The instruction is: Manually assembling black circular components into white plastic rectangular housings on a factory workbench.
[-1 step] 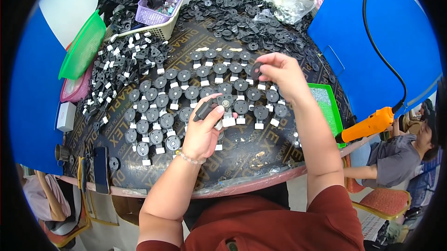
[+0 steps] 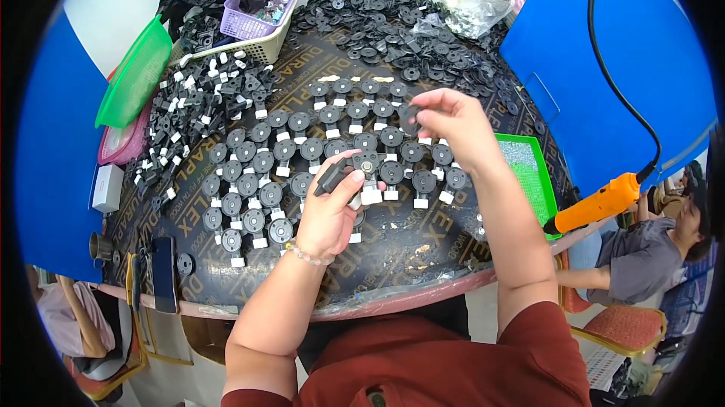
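Observation:
Between the thumb and fingers of my right hand [image 2: 458,129] is a black round disc [image 2: 408,118], held above the rows of parts. Lower and to the left, my left hand [image 2: 325,220] is closed around a black bracket with a white end [image 2: 367,166]; its round seat faces up. A second black piece [image 2: 330,179] also sits in that hand, partly hidden by the fingers. Under and around both hands, many black disc-topped brackets with white ends [image 2: 270,195] lie in rows on the dark table [image 2: 393,256].
Loose black discs [image 2: 408,29] pile up at the back. Black brackets with white ends [image 2: 204,97] heap at the left, beside baskets [image 2: 283,37]. An orange electric screwdriver [image 2: 596,203] hangs over a green tray [image 2: 547,195] at the right. A phone [image 2: 164,275] lies front left.
My right hand has shifted very slightly left with the disc. My left hand and the rows of parts look the same.

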A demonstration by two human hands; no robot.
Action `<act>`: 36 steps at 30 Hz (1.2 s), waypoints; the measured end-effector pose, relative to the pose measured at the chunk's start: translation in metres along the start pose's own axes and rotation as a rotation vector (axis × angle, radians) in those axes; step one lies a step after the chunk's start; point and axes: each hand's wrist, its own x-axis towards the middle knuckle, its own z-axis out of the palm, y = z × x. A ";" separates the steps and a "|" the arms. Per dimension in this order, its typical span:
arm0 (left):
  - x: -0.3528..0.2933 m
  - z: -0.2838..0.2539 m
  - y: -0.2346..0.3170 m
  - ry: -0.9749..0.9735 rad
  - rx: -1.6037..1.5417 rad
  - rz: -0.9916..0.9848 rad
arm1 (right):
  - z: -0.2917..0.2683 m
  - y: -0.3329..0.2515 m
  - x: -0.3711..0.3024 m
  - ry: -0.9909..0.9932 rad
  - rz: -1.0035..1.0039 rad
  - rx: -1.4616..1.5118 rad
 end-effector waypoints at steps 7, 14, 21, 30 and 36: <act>0.000 0.005 0.000 -0.029 -0.043 -0.034 | 0.025 0.008 -0.042 -0.036 -0.083 0.148; -0.002 0.001 -0.002 -0.051 -0.052 -0.067 | 0.027 0.023 -0.060 -0.136 -0.150 0.172; 0.002 -0.003 -0.010 -0.043 -0.001 -0.037 | 0.040 0.029 -0.062 -0.033 -0.469 -0.338; 0.002 -0.002 -0.017 -0.019 0.046 0.026 | 0.037 0.020 -0.064 -0.151 -0.474 -0.646; -0.002 0.002 -0.010 -0.054 0.052 -0.001 | 0.034 0.012 -0.062 -0.206 -0.525 -0.653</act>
